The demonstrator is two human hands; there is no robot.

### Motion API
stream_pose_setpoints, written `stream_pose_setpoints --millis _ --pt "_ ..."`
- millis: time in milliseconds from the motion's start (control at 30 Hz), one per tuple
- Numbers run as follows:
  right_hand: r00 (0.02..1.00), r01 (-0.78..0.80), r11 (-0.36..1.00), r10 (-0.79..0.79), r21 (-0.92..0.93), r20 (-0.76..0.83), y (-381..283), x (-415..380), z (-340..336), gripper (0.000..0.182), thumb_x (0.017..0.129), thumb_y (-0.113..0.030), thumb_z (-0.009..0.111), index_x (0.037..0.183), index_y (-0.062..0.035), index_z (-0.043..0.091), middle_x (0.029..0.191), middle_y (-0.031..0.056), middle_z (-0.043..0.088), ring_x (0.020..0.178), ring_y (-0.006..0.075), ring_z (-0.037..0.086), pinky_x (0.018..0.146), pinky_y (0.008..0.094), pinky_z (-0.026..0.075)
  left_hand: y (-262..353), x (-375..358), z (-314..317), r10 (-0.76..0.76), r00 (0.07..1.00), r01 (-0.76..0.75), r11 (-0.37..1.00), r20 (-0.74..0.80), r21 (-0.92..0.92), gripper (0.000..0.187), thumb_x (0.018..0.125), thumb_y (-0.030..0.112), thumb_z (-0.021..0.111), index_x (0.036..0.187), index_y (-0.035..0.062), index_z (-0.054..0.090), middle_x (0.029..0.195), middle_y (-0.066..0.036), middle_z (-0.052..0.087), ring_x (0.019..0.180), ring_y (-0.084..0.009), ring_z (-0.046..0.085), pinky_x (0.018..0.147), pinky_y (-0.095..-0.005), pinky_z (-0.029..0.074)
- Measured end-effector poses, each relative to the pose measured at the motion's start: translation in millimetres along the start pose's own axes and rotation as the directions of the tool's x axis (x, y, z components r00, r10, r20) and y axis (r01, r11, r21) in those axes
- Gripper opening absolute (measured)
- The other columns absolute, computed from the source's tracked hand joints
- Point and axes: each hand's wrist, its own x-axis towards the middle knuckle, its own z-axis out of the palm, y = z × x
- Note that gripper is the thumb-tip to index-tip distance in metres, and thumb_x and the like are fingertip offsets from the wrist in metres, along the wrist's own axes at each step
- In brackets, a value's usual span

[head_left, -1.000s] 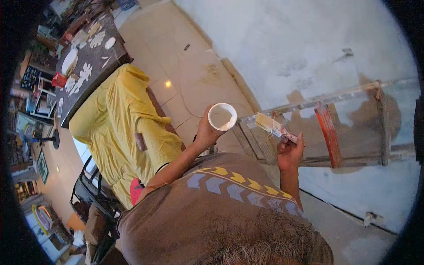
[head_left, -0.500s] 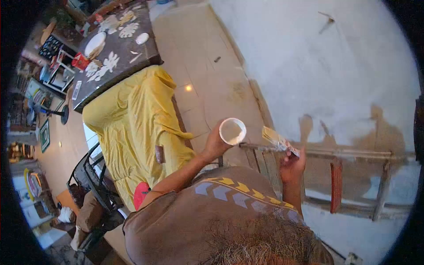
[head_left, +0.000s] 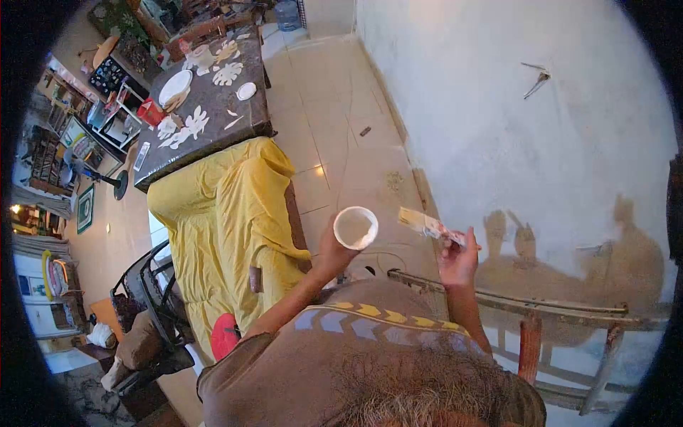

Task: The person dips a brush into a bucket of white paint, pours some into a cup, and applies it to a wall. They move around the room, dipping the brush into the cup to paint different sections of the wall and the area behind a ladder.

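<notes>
My left hand is wrapped round a white cup, which is open at the top and has pale liquid and a white smear inside. To its right, my right hand grips a paintbrush by its paint-stained handle. The pale bristles point left towards the cup and stay a small gap away from its rim. On the right is a pale, patchy wall, carrying shadows of my hands and the brush.
A yellow cloth drapes over furniture at the left. Behind it stands a dark table with paper cut-outs and a white plate. A ladder-like wooden frame lies along the wall at lower right. A black chair is at left.
The view has shifted, showing more of the far floor and table. The brush has come slightly closer to the cup, and my right thumb has lifted. Both hands keep their holds.
</notes>
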Motion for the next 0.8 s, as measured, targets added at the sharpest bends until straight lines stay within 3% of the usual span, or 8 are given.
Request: stream_pose_setpoints --millis 67,167,400,533,600,667,733,800 --pt "0.998 0.030 0.999 -0.031 -0.015 -0.046 2 16 24 0.040 0.100 -0.044 0.052 0.083 -0.0096 0.060 0.069 0.0058 0.064 0.058 0.0139 0.058 0.045 0.0275 0.042 11 12 -8 -0.086 0.996 0.086 0.994 -0.005 -0.064 0.069 0.068 0.010 0.087 0.126 0.0038 0.050 0.118 -0.016 0.061 0.112 -0.0288 0.061 0.093 -0.0374 0.049" --pt "0.999 -0.018 1.000 0.017 -0.018 -0.027 2 50 46 0.039 0.099 -0.046 0.054 0.085 -0.0101 0.061 0.066 0.0028 0.060 0.050 0.0123 0.052 0.046 0.0238 0.040 0 36 -15 0.030 0.976 -0.033 0.999 -0.215 -0.010 0.068 0.068 0.009 0.086 0.125 0.0023 0.051 0.113 -0.013 0.064 0.105 -0.0253 0.063 0.091 -0.0369 0.050" --pt "0.999 -0.003 0.992 0.008 -0.123 0.034 15 131 140 0.033 0.098 -0.041 0.056 0.085 -0.0103 0.060 0.065 0.0025 0.059 0.052 0.0136 0.053 0.045 0.0254 0.037 -31 134 -68 -0.178 0.965 0.159 0.981 -0.193 -0.110 0.069 0.071 0.002 0.083 0.129 0.0036 0.047 0.122 -0.012 0.059 0.115 -0.0248 0.058 0.099 -0.0365 0.047" --pt "1.000 -0.029 0.983 0.028 -0.180 -0.007 32 186 212 0.031 0.098 -0.039 0.057 0.085 -0.0101 0.060 0.066 0.0028 0.059 0.052 0.0133 0.052 0.046 0.0260 0.039 -49 205 -108 -0.137 0.953 0.104 0.986 -0.270 -0.132 0.068 0.071 0.004 0.084 0.129 0.0038 0.048 0.121 -0.012 0.060 0.114 -0.0250 0.059 0.097 -0.0371 0.048" --pt "1.000 -0.030 0.976 0.030 -0.218 -0.005 34 207 246 0.030 0.098 -0.038 0.058 0.086 -0.0099 0.060 0.067 0.0030 0.059 0.052 0.0131 0.052 0.047 0.0256 0.040 -58 239 -129 -0.021 0.928 -0.007 0.997 -0.372 -0.073 0.064 0.069 0.002 0.084 0.124 0.0046 0.051 0.113 -0.011 0.063 0.106 -0.0224 0.062 0.091 -0.0350 0.050" --pt "0.993 0.092 0.937 -0.062 -0.336 0.100 35 229 277 0.026 0.097 -0.035 0.059 0.089 -0.0097 0.061 0.068 0.0033 0.060 0.053 0.0131 0.053 0.048 0.0256 0.041 -64 270 -154 -0.134 0.938 0.090 0.985 -0.319 -0.147 0.066 0.070 0.002 0.084 0.126 0.0045 0.048 0.115 -0.011 0.062 0.108 -0.0229 0.061 0.092 -0.0351 0.050" --pt "0.988 0.142 0.918 -0.109 -0.369 0.108 30 248 308 0.026 0.098 -0.035 0.057 0.089 -0.0101 0.058 0.069 0.0030 0.059 0.054 0.0126 0.053 0.049 0.0262 0.042 -67 298 -176 -0.038 0.931 0.006 0.996 -0.363 -0.089 0.065 0.071 0.002 0.083 0.126 0.0044 0.049 0.114 -0.010 0.062 0.107 -0.0229 0.061 0.093 -0.0347 0.049" --pt "0.982 0.184 0.898 -0.154 -0.400 0.107 28 271 324 0.026 0.099 -0.035 0.055 0.090 -0.0104 0.056 0.070 0.0026 0.058 0.055 0.0121 0.053 0.051 0.0267 0.042 -75 323 -193 -0.035 0.942 0.025 0.999 -0.334 -0.033 0.065 0.072 0.003 0.082 0.128 0.0044 0.048 0.115 -0.010 0.061 0.108 -0.0227 0.061 0.093 -0.0341 0.049"
